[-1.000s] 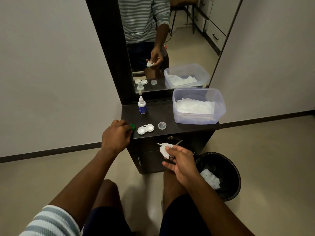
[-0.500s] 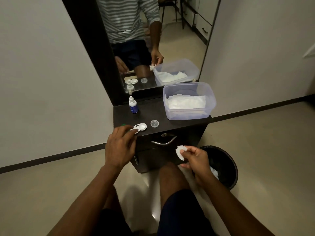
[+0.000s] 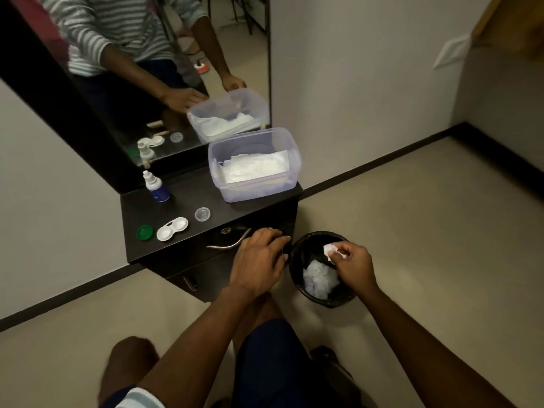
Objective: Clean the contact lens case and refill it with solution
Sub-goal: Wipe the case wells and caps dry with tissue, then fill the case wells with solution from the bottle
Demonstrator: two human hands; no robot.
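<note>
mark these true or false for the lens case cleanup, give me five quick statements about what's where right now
1. The right hand pinches a crumpled tissue over the black bin. True.
2. The lens case has both caps screwed on. False: both wells are open, and the green cap lies beside it.
3. The solution bottle lies on its side. False: it stands upright near the mirror.
4. The plastic tub holds white tissues. True.
5. The left hand holds the lens case. False: it is by the drawer front; the case sits on the cabinet top.
</note>
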